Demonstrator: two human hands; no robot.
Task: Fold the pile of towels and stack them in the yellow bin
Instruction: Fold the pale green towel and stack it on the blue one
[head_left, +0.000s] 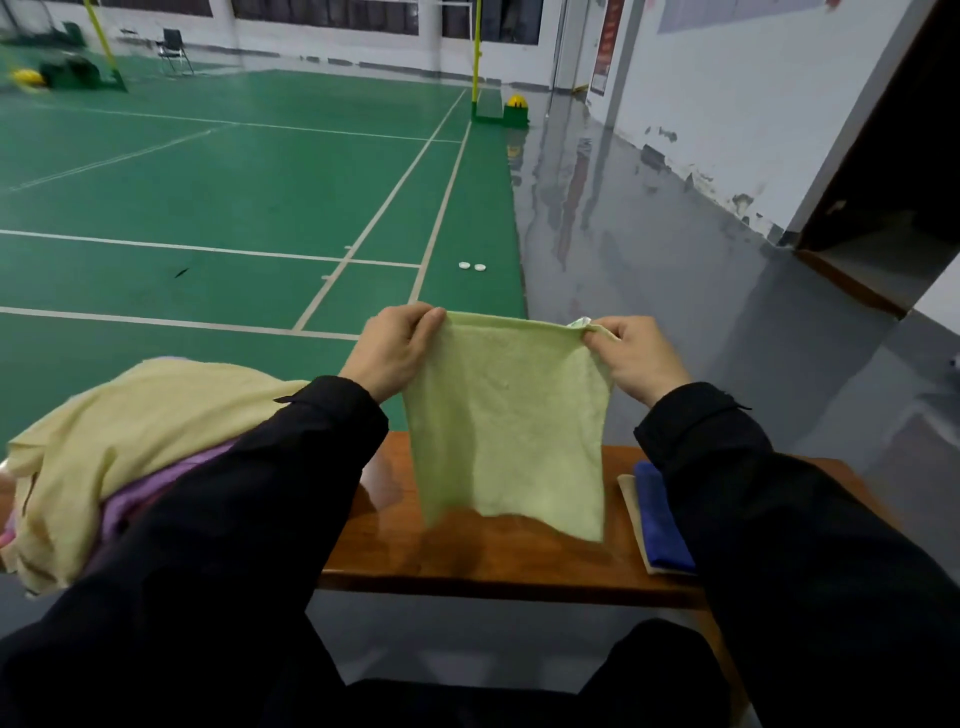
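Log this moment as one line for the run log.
step: towel held up | left hand: pinches corner | right hand: pinches corner | green towel: hangs over table

A single head-worn wide-angle view looks forward and down from close behind the left hand (393, 349) and right hand (635, 357), past them across a green badminton court (218, 182).
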